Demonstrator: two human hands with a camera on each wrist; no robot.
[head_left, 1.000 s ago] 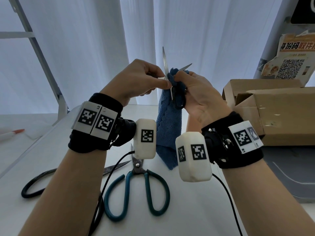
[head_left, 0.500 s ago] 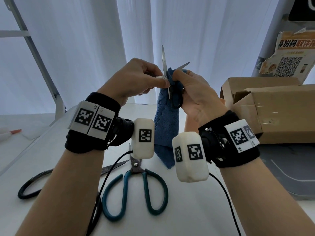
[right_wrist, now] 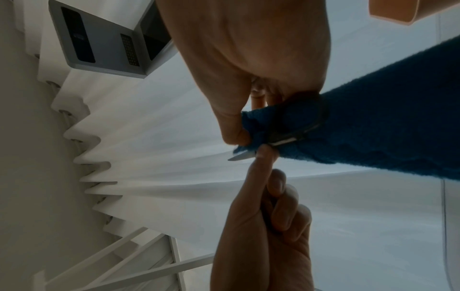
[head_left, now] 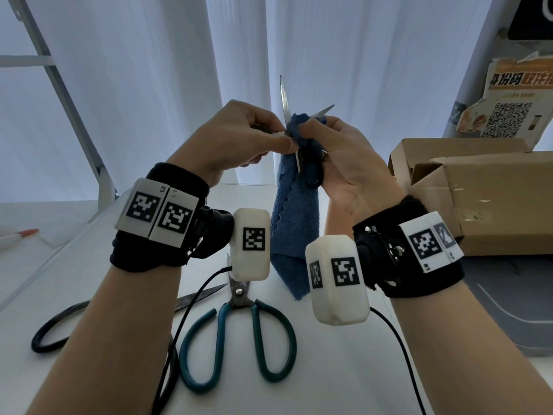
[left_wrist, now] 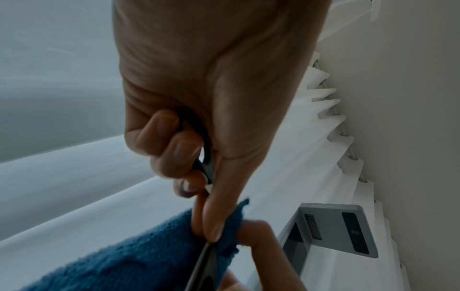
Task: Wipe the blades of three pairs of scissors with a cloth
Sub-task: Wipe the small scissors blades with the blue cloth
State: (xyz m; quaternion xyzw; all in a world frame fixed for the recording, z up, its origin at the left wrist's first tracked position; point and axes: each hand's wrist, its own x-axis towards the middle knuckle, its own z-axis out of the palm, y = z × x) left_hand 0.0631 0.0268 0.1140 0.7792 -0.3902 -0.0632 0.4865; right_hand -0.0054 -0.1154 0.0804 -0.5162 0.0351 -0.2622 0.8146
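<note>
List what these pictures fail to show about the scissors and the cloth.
- Held scissors, head view: pivot and lower blades hidden by cloth and both thumbs.
- Teal scissors: blades hidden behind the left wrist camera.
- Black scissors: middle hidden by the left forearm.
- Left hand, right hand: fingertips hidden in head view.

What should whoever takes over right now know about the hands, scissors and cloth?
Left hand grips one handle of the small open scissors, held up in the air.
Right hand pinches the blue cloth against their blades; the other handle sits by its palm.
Teal-handled scissors and black-handled scissors lie on the table.
Whether those two are wiped cannot be told.
</note>
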